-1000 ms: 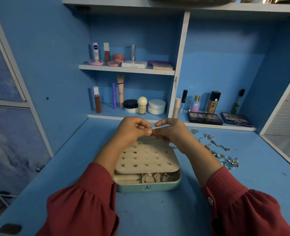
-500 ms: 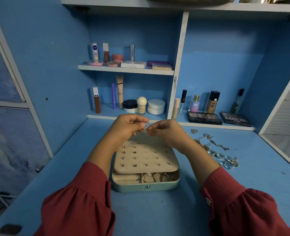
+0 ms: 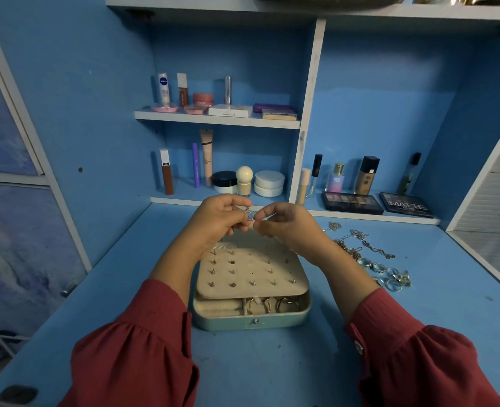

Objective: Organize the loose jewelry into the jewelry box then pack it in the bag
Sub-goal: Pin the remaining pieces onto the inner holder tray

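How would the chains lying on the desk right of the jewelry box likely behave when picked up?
The chains would probably hang limp, since they lie in loose curves. They may tangle or drag neighbours along, being heaped beside the rings. They look thin, so likely light.

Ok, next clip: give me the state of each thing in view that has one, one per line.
jewelry box: open, earring panel lying inside, hoops in its front compartment
earring panel: studs pushed into some holes, other holes bare
small earring: pinched between both hands above the box
left hand: pinching the earring
right hand: pinching the earring
rings: loose on the desk
chains: loose on the desk
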`<action>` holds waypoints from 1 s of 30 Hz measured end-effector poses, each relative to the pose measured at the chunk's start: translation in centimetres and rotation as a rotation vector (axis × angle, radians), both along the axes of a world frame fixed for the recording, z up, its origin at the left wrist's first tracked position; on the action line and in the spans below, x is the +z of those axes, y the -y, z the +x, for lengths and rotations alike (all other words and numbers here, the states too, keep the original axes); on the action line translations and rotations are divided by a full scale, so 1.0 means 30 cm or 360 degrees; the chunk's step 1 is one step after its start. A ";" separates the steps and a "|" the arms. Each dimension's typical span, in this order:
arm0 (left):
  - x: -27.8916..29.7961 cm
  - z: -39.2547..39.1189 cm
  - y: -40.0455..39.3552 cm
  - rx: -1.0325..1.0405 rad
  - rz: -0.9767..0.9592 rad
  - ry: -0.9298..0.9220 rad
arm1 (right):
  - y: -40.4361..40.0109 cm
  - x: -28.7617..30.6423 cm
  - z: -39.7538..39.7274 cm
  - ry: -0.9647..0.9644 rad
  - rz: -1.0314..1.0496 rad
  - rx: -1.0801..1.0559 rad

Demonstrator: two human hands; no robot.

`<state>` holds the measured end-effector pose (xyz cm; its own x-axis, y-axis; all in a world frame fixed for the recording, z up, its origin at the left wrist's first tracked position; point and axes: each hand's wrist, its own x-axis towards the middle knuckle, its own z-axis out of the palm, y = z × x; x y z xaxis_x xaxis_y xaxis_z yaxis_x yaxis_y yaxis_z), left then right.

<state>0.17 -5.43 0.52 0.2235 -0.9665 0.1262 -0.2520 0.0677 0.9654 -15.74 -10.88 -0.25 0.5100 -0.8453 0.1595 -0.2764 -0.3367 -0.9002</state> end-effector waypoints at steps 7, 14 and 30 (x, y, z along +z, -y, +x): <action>-0.002 0.010 0.005 0.0033 -0.0029 -0.0095 | 0.003 -0.001 0.002 -0.0008 0.0022 -0.0047; -0.006 0.021 0.006 0.0015 -0.0035 -0.0131 | -0.002 0.002 -0.005 -0.0042 -0.0041 -0.0062; 0.001 0.084 0.001 0.0277 -0.0199 -0.0413 | 0.048 0.003 -0.085 0.0137 0.0115 -0.0122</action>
<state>2.69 -5.46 0.56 0.4239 -0.8917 0.1588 -0.0170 0.1675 0.9857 -18.30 -12.32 -0.14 0.4308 -0.8920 0.1371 -0.2192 -0.2508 -0.9429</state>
